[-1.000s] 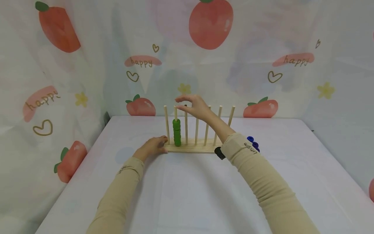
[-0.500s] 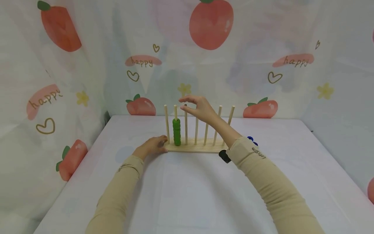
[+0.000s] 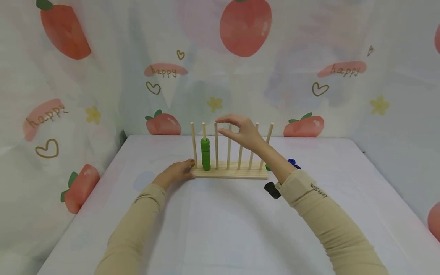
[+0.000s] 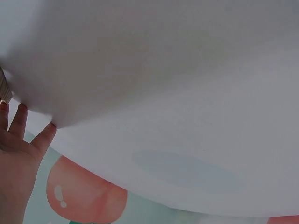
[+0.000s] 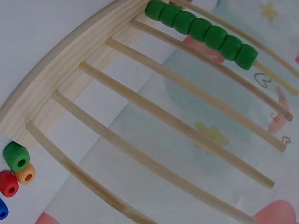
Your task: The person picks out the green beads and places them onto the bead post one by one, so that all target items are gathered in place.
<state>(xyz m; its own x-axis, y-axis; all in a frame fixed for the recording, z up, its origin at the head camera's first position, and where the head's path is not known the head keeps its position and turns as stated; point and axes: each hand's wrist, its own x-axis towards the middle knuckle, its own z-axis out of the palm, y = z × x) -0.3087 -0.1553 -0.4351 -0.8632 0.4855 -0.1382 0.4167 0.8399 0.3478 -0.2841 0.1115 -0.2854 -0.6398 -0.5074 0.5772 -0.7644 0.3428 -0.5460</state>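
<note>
In the head view a wooden peg rack [image 3: 230,173] stands on the table with a row of upright pegs. The second peg from the left carries a stack of several green beads [image 3: 205,154], and the beads [image 5: 201,30] show larger in the right wrist view. My left hand [image 3: 175,172] grips the rack's left end, thumb to the front. Its spread fingers [image 4: 44,137] reach the table beside the rack in the left wrist view. My right hand [image 3: 245,133] hovers near the top of the third peg, thumb and fingers apart, holding nothing; it is outside the right wrist view.
Beyond the rack's right end lie loose beads: blue beads [image 3: 292,162], and in the right wrist view a green bead [image 5: 17,156], an orange bead [image 5: 25,173] and a red bead [image 5: 8,184]. A printed cloth backdrop [image 3: 203,88] rises behind the white table [image 3: 213,229].
My right hand has drawn back to the right from above the green stack, toward the third peg. The left hand keeps its place at the rack's end.
</note>
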